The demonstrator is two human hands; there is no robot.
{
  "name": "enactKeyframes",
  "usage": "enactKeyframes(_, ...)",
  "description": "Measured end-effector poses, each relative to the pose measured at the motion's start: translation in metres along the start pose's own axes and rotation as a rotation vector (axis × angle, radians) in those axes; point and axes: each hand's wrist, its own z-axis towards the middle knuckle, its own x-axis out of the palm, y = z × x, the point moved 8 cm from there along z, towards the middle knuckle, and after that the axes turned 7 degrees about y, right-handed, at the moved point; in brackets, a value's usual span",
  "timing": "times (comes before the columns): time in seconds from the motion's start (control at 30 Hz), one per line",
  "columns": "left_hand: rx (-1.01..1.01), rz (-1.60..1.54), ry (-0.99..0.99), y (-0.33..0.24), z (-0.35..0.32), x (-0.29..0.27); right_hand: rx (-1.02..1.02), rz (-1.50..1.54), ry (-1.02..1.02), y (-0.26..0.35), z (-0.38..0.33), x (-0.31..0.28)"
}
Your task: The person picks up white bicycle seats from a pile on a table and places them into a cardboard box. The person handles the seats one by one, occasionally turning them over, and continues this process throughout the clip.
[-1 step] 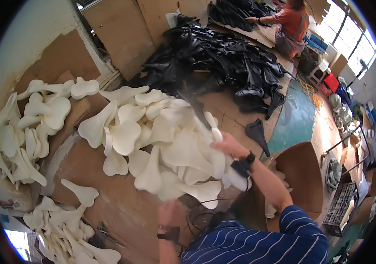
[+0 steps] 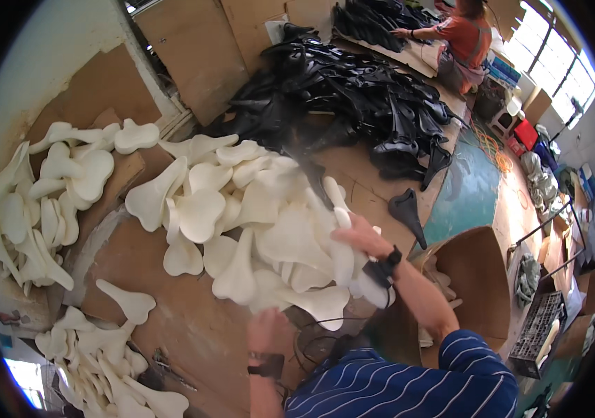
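A heap of white foam bicycle saddle pads (image 2: 285, 240) spreads over the middle, each with one broad end and one narrow nose. My right hand (image 2: 361, 235) is at the heap's right edge, its fingers curled round a white saddle pad (image 2: 342, 259). Lower down, my left hand (image 2: 269, 331) hovers near the heap's front edge. Blur smears its fingers, and I see nothing plainly held there. Both wrists wear dark bands. Beyond the white heap lies a large pile of black saddle-shaped pieces (image 2: 353, 90), with a single black piece (image 2: 406, 212) apart from it.
More white pads lie at the left (image 2: 53, 202) and lower left (image 2: 99, 362). An open cardboard box (image 2: 482, 279) with white pieces inside stands right of me. A dark plastic crate (image 2: 537, 334) is farther right. A co-worker (image 2: 466, 45) reaches toward black pieces at the back.
My left hand has shifted slightly upward and looks less blurred. My right hand stays at the same white pad, and the heaps look the same.
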Motion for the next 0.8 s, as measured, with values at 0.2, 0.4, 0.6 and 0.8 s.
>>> enactKeyframes(0.2,0.097,-0.919,-0.046,-0.046,0.08,-0.009,-0.076,-0.147,-0.049,0.02,-0.062,0.067)
enactKeyframes(0.4,0.099,-1.051,0.013,-0.046,0.126,0.032,-0.228,-0.094,-0.04,-0.021,-0.084,0.123)
enactKeyframes(0.6,0.146,-0.829,-0.301,0.012,0.082,0.014,-0.077,0.068,-0.026,-0.067,-0.097,0.14)
enactKeyframes(0.8,0.191,-0.76,-0.375,0.004,0.02,-0.03,0.112,0.485,0.093,-0.082,-0.078,0.148)
